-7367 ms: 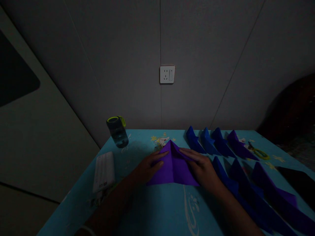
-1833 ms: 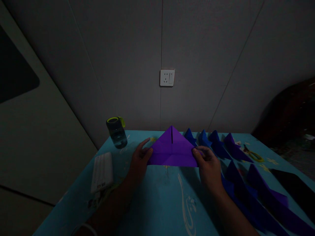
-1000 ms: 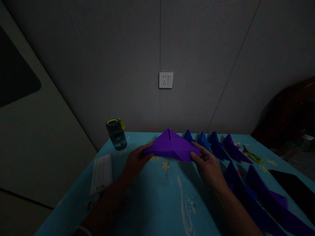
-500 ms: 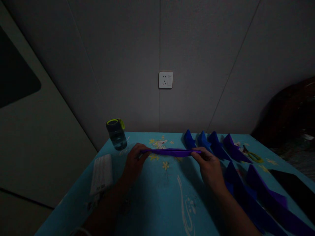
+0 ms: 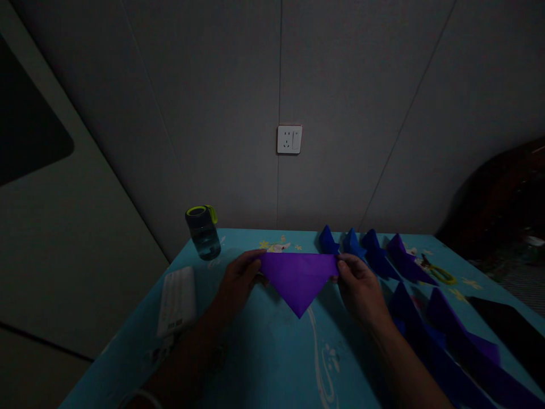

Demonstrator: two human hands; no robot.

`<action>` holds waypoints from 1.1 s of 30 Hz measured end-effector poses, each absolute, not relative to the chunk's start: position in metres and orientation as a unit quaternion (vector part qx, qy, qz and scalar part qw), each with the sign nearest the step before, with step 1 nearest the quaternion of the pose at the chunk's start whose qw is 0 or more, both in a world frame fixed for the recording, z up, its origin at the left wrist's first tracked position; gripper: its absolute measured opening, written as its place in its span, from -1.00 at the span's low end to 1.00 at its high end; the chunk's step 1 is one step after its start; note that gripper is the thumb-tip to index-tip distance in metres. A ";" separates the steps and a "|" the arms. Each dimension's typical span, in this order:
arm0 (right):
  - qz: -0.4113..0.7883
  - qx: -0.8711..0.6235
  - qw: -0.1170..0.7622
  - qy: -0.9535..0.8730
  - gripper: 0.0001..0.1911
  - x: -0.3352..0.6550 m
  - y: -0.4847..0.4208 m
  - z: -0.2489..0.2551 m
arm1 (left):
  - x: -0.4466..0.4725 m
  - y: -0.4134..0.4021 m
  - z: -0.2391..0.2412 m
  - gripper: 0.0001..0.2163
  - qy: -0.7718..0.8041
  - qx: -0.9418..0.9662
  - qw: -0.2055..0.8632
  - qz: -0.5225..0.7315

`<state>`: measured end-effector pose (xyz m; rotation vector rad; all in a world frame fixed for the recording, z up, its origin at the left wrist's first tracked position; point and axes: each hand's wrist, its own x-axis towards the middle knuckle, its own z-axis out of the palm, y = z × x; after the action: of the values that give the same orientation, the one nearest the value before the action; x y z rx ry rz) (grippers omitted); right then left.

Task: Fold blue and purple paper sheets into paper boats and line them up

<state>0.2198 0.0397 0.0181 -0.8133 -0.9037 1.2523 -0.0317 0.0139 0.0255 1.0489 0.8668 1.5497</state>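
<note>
A folded purple paper triangle [image 5: 298, 277] hangs point-down toward me, just above the blue table [image 5: 272, 358]. My left hand [image 5: 238, 279] pinches its left corner. Its right corner is pinched by my right hand [image 5: 360, 284]. The long folded edge runs level between the two hands, on the far side. The room is dim.
Several folded blue and purple paper boats [image 5: 374, 253] stand in rows to the right. A water bottle with a green lid [image 5: 202, 232] stands at the back left, a white power bank [image 5: 176, 292] lies near the left edge. Yellow scissors [image 5: 438, 272] and a dark slab [image 5: 511, 312] lie at right.
I lifted the purple triangle off the table and flipped it over away from me. Its point, which aimed at the wall, now aims at me.
</note>
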 end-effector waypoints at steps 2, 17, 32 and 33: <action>0.565 -0.356 0.638 -0.383 -0.63 0.220 0.039 0.020 | -0.032 0.012 0.027 -0.66 0.339 0.424 0.539 0.643; 0.533 -0.363 0.644 -0.411 -0.48 0.227 0.042 0.015 | -0.058 0.013 0.015 -0.71 0.451 0.747 0.081 0.482; 0.134 -0.522 0.600 -0.591 -0.73 0.218 0.031 0.018 | -0.045 0.018 0.018 -0.83 0.514 0.641 0.057 0.567; 0.129 -0.521 0.598 -0.595 -0.73 0.218 0.031 0.017 | -0.043 0.018 0.017 -0.82 0.513 0.635 0.085 0.571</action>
<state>0.2177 0.0309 0.0174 -1.2096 -1.3807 0.3004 -0.0434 0.0181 0.0172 1.8943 1.5306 1.7040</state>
